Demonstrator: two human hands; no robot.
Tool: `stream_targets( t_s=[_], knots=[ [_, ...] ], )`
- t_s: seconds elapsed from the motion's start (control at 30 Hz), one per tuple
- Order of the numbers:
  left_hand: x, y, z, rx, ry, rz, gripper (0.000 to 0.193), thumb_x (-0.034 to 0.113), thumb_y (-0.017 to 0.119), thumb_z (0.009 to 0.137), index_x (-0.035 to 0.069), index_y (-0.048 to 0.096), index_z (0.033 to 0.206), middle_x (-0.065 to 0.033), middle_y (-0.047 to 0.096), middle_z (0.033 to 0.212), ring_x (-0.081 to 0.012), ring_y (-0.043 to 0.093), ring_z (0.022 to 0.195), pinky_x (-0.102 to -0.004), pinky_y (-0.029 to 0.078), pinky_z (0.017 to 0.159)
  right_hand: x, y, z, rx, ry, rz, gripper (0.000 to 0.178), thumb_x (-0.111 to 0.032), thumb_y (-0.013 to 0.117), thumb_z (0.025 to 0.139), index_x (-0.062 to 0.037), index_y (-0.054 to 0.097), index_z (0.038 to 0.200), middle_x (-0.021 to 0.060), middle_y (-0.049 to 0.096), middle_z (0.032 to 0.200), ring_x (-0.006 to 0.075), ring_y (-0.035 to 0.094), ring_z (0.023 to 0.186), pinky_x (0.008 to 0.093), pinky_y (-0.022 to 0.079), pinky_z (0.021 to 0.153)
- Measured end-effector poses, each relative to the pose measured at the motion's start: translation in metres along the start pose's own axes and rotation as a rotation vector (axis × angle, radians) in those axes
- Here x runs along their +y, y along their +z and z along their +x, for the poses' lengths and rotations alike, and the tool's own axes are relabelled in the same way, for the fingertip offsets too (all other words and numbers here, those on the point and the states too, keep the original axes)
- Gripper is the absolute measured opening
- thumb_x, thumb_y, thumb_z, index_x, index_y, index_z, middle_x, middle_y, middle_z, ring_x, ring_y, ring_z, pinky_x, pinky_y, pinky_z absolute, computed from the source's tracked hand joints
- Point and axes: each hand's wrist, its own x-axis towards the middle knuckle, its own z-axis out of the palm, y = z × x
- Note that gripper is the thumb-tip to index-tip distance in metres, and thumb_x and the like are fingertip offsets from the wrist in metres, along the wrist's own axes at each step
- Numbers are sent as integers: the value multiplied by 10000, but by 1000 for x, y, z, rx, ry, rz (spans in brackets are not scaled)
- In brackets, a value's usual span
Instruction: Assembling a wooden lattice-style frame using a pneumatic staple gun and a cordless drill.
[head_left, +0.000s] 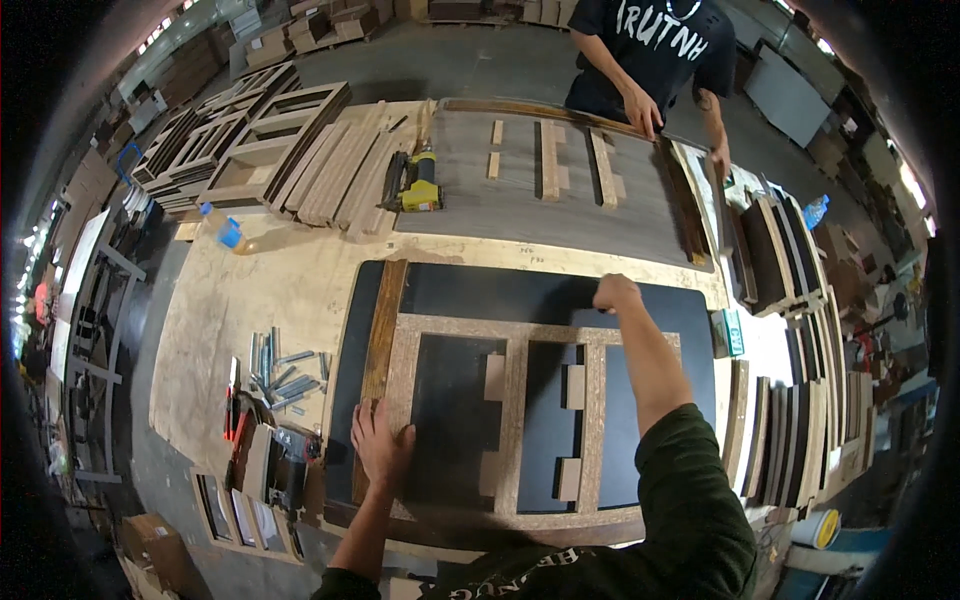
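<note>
A particleboard frame [515, 420] with crossbars lies on a black panel [460, 290] in front of me. Small wood blocks [574, 387] sit against its bars. Along the panel's left side runs a dark brown wooden strip [384, 330]. My left hand [383, 445] lies with fingers spread over the joint between strip and frame, gripping nothing. Over the panel's far edge, to the right, my right hand [617, 293] is closed in a fist. Whatever it may hold is hidden by the fingers.
Steel staple strips [280, 375], red-handled pliers [232, 410] and a dark nail gun [290, 460] lie at left. Beyond are a bottle [228, 230], a yellow-green nail gun [413, 185] and a second panel [460, 200], where a co-worker [650, 60] stands. Wood strips [790, 440] stack at right.
</note>
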Motion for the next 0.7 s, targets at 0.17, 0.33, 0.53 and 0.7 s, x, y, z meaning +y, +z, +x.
stream_targets(
  t_s=[0.17, 0.33, 0.53, 0.7],
  knots=[
    [6, -1, 1, 7, -13, 7, 654, 209, 709, 713, 69, 445, 1295, -219, 407, 1333, -421, 343, 1263, -519, 274, 1048, -38, 29, 17, 184, -53, 1114, 241, -70, 508, 887, -37, 659, 1072, 75, 692, 878, 151, 685, 652, 256, 521, 531],
    [4, 1, 1, 13, -1, 13, 655, 246, 699, 721, 58, 442, 1294, -224, 409, 1330, -425, 344, 1259, -522, 279, 1045, -38, 50, 1, 327, -118, 1200, 283, -68, 511, 890, -40, 630, 1145, 92, 694, 886, 147, 683, 688, 258, 529, 634],
    [-4, 10, 0, 53, 42, 9, 645, 279, 685, 729, 56, 449, 1286, -223, 415, 1324, -428, 344, 1258, -526, 284, 1042, -41, 53, -8, 469, -259, 840, 445, -257, 695, 795, -62, 602, 1184, 136, 690, 914, 286, 651, 912, 345, 504, 805],
    [-4, 9, 0, 64, 35, 23, 638, 272, 689, 729, 63, 454, 1284, -217, 417, 1324, -428, 347, 1258, -527, 285, 1041, -66, 36, -4, 401, -288, 739, 424, -262, 667, 802, -83, 596, 1179, 149, 677, 982, 304, 631, 967, 391, 495, 841]
  ],
)
